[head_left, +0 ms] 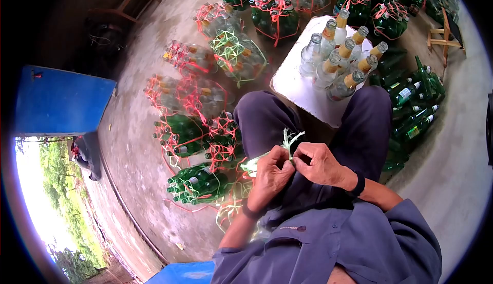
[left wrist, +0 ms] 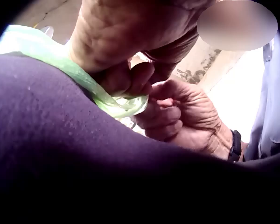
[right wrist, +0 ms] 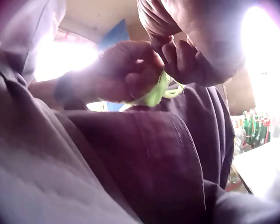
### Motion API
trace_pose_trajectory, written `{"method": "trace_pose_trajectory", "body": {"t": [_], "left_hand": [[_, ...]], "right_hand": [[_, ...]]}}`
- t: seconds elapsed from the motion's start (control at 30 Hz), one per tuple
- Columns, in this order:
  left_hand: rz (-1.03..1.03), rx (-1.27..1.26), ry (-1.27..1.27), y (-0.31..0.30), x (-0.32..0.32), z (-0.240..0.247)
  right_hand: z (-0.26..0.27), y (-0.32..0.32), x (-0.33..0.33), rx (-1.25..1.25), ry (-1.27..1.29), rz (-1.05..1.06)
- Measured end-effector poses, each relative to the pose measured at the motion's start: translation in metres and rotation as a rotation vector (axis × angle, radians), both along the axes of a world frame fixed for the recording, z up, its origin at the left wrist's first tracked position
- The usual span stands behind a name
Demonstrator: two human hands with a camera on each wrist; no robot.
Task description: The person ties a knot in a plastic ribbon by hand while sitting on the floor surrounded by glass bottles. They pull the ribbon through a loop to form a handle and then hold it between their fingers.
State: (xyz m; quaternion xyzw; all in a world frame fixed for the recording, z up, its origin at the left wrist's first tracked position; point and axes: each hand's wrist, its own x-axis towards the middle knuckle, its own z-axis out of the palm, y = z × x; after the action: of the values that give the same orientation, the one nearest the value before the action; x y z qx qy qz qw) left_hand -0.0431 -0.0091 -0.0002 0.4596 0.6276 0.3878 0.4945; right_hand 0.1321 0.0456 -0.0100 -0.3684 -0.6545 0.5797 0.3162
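Over the lap, my left hand (head_left: pixel 272 175) and right hand (head_left: pixel 319 163) meet fingertip to fingertip. Both pinch a pale green plastic twine (head_left: pixel 291 139), whose frayed ends stick up between them. In the left wrist view the twine (left wrist: pixel 46 52) runs as a flat band over the trousered thigh to the curled fingers. The right hand (left wrist: pixel 189 116), with a dark wristband, faces it there. In the right wrist view a twine loop (right wrist: pixel 159 91) hangs below the left hand (right wrist: pixel 123 72). Fingers hide the spot where the strands meet.
Clear glass bottles (head_left: pixel 345 52) with yellow neck labels stand on a white board (head_left: pixel 290 73) beyond the knees. Twine-tied bundles of green bottles (head_left: pixel 197 184) and clear bottles (head_left: pixel 192 94) cover the floor at left. Loose green bottles (head_left: pixel 411 96) lie at right, near a wooden stool (head_left: pixel 442 37).
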Motion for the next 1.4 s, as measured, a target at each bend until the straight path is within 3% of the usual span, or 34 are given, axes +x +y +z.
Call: {"method": "trace_pose_trajectory", "body": {"t": [0.03,0.1,0.17,0.2,0.27,0.37,0.4,0.43,0.5,0.53,0.6,0.9,1.4], "left_hand": [[0.012,-0.014,-0.024,-0.002,0.000,-0.001],[-0.001,-0.001,-0.002,0.002,0.003,0.009],[0.001,0.008,0.020,0.004,0.003,0.012],[0.003,0.012,0.022,0.003,0.001,0.009],[-0.114,0.216,0.255,-0.001,0.001,0.002],[-0.110,0.197,0.189,-0.001,0.000,0.005],[0.004,-0.041,0.006,0.004,0.004,0.018],[0.006,-0.039,0.007,0.003,0.002,0.014],[-0.121,0.254,0.226,0.004,0.000,0.006],[-0.125,0.251,0.224,0.001,0.000,0.004],[0.018,-0.046,-0.055,0.002,0.002,0.011],[0.059,0.019,-0.100,0.003,-0.001,0.011],[-0.019,0.005,-0.017,0.002,-0.002,0.014]], "right_hand": [[0.005,-0.002,0.001,0.112,-0.027,0.005],[0.007,0.001,0.003,0.066,-0.001,0.043],[0.000,0.006,0.002,-0.139,0.024,0.019],[-0.007,0.005,-0.001,0.010,0.000,-0.017],[-0.002,0.003,0.003,0.048,-0.014,0.028],[-0.002,0.001,0.004,0.027,0.036,0.076],[-0.005,0.003,0.002,0.005,0.014,0.045],[-0.007,0.004,0.002,-0.016,-0.009,0.013],[-0.005,0.004,0.003,0.084,-0.098,0.018],[-0.001,0.003,0.004,0.068,-0.061,0.048],[-0.001,0.002,0.006,0.051,-0.027,0.078],[0.000,0.006,0.003,0.067,-0.038,-0.040],[-0.005,0.005,0.002,0.144,0.038,-0.008]]}}
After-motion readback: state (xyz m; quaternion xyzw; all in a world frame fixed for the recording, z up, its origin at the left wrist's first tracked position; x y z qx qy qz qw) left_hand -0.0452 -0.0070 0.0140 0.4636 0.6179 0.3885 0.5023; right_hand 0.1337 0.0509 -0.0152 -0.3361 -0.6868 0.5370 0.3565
